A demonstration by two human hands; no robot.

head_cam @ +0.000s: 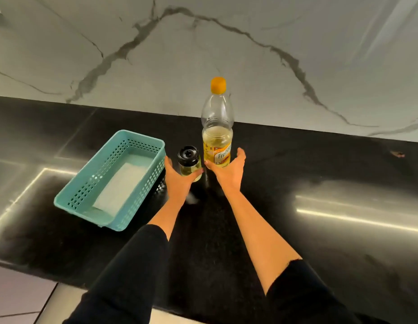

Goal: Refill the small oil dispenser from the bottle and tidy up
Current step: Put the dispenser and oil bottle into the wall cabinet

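Glass dispenser (189,163) and clear plastic bottle (217,127) each stand between spread fingers. The left fingers (200,171) and thumb straddle the dispenser's lower body. The right fingers (241,153) and thumb flank the bottle's labelled base. Neither set has closed, and blur hides whether any fingertip already touches. Left hand (180,181) and right hand (226,174) come in low from the near edge of the desk (320,183), palms turned toward the vessels.

Both vessels stand upright, just beside each other near the marble wall (250,54). The dispenser carries its black lid and a shallow layer of pale oil. The bottle carries its orange cap (218,84) and is under half full.

Step in hand, as judged: taking hold of both vessels before uncapping. The left hand should clasp the glass below the lid, leaving the lid free to turn. The right hand does best on the oil-filled lower part, since the empty upper wall would likely dent. The dispenser's mouth looks narrow and no funnel is visible, so a slow pour with the dispenser standing on the desk seems prudent.

Obstructions: the inner fingertips of both hands share the narrow gap between the vessels. A teal basket (142,192) with a white liner (119,188) sits just beside the left thumb. A small mark (397,154) far right is too small to identify.
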